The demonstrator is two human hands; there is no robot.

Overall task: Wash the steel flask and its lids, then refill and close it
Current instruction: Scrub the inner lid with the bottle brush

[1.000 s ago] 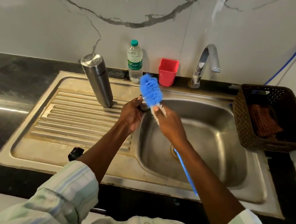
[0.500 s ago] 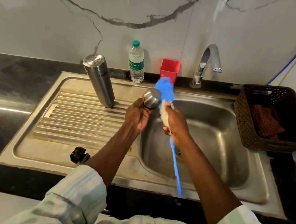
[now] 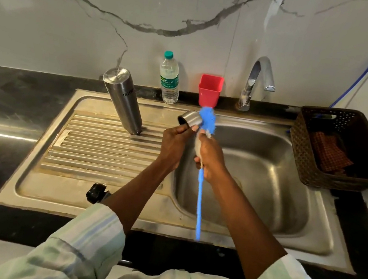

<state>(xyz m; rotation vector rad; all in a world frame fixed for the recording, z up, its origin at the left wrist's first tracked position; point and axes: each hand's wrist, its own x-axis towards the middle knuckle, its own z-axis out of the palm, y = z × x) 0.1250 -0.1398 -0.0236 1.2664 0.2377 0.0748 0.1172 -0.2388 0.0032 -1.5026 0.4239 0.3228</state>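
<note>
Left hand [image 3: 174, 143] pinching a small steel lid [image 3: 189, 118] by its rim, open mouth turned leftward, held up over the near-left edge of the sink basin [image 3: 268, 176]. Right hand [image 3: 210, 158] clenched round the blue bottle brush [image 3: 207, 120] where the bristles meet the shaft, bristle head pressed against the right side of the lid, blue handle trailing down and toward the body below the fist. Left of and beyond the two grips, steel flask [image 3: 122, 100] standing mouth-down and tilted on the ribbed drainboard [image 3: 95, 150], flat base up. Near and below the left forearm, a black inner lid [image 3: 96, 193] lying on the flat front of the drainboard, partly hidden by the arm. Beyond the grips, against the marble wall: clear plastic water bottle [image 3: 169, 78] with a green cap, red square cup [image 3: 210, 90] just behind the bristles, chrome tap [image 3: 257, 83] to its right. Well to the right of the right hand, a dark woven basket [image 3: 302, 142] on the black counter [image 3: 6, 89] holding a checked cloth [image 3: 329, 151].
</note>
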